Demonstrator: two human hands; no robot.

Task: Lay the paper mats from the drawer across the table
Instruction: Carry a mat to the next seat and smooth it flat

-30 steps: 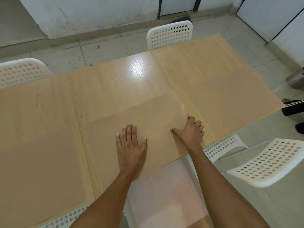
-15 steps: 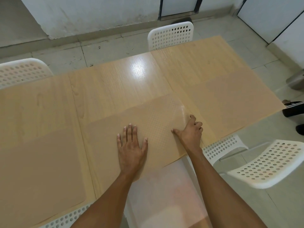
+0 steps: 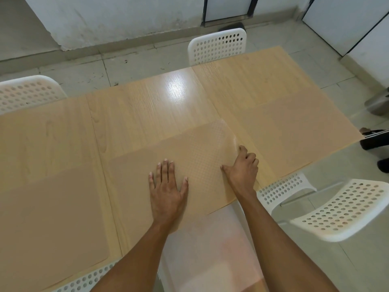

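A tan paper mat (image 3: 147,171) with a fine dotted texture lies on the middle of the light wood table (image 3: 147,106). My left hand (image 3: 167,190) rests flat on it, fingers spread. At the mat's right edge my right hand (image 3: 242,169) has its fingers curled at the edge and its thumb on the mat. A second mat (image 3: 50,220) lies on the table's near left part, and a third mat (image 3: 294,133) on the near right part.
White perforated chairs stand around the table: one at the far side (image 3: 219,46), one at the far left (image 3: 27,91), two at the near right (image 3: 345,209). A dark shoe (image 3: 374,140) shows at the right edge. Grey tiled floor lies beyond.
The hands stay almost still on the middle mat. My right hand's fingers have shifted slightly along the mat's right edge.
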